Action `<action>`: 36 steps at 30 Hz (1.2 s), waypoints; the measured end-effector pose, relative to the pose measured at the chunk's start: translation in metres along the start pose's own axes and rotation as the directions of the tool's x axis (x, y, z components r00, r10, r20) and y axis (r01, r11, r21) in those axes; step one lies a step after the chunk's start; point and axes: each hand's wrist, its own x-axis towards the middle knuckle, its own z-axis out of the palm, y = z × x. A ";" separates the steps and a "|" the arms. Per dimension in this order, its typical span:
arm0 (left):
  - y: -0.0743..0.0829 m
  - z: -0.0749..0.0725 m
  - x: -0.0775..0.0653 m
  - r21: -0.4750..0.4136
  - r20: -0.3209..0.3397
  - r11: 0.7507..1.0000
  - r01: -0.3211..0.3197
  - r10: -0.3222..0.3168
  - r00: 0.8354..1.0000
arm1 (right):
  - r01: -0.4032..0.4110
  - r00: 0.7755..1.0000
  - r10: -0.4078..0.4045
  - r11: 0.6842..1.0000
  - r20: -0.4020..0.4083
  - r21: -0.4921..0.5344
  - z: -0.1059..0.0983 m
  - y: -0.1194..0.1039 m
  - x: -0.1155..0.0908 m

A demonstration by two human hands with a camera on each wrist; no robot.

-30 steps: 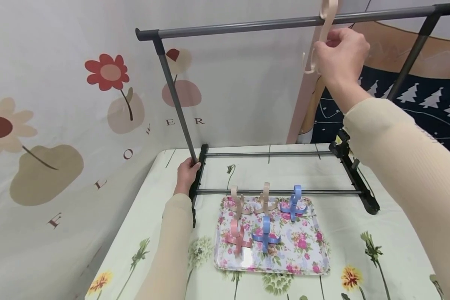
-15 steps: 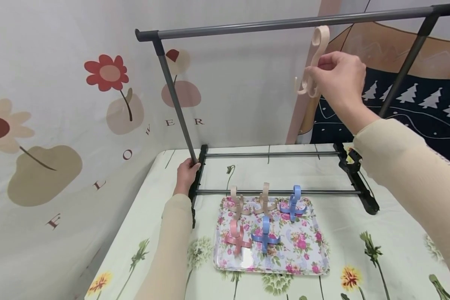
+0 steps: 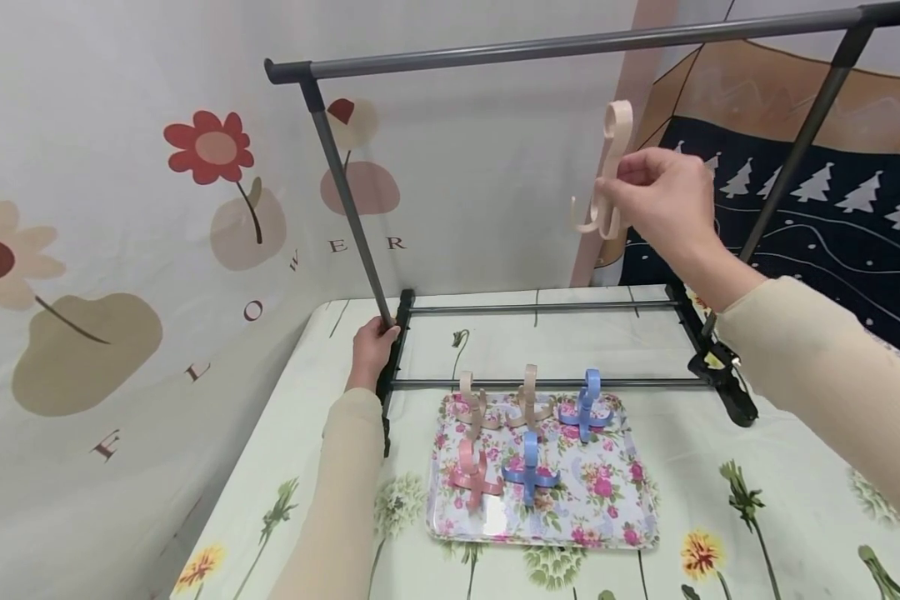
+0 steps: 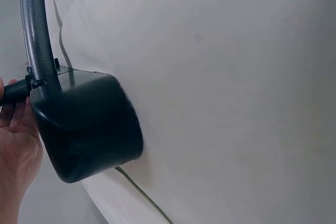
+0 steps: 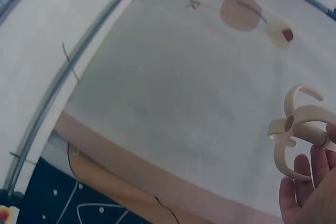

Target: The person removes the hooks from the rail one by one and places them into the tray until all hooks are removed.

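Observation:
A beige hook (image 3: 617, 142) with a curved top and several upturned prongs is pinched in my right hand (image 3: 667, 196), below the dark metal top bar (image 3: 495, 55) and apart from it. The right wrist view shows the prongs of the hook (image 5: 289, 124) beside my fingers. Low on the rack's left upright (image 3: 348, 196), my left hand (image 3: 372, 350) grips the frame near its black foot (image 3: 395, 358). In the left wrist view the left hand (image 4: 21, 150) holds a black part behind a rounded black end piece (image 4: 89, 124).
On the table a floral tray (image 3: 585, 517) bears several hooks: two beige, two blue (image 3: 531, 471) and a pink one (image 3: 474, 475). Two lower rails (image 3: 645, 384) cross behind it. A flower-printed cloth hangs at the left and back.
My right hand has brought the beige hook down off the top bar, lower and slightly to the left. The left hand stays at the upright's base.

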 end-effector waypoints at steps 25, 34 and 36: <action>0.005 0.000 -0.005 0.005 -0.006 1.000 0.007 -0.007 1.000 | -0.005 0.985 -0.002 0.999 0.174 0.042 0.009 0.037 -0.069; 0.007 0.000 -0.006 0.003 -0.006 1.000 0.008 -0.008 1.000 | -0.015 0.977 -0.006 0.995 0.214 0.096 0.012 0.050 -0.088; 0.007 -0.001 -0.006 0.004 -0.005 1.000 0.009 -0.009 1.000 | -0.016 0.972 -0.008 0.995 0.236 0.103 0.013 0.053 -0.092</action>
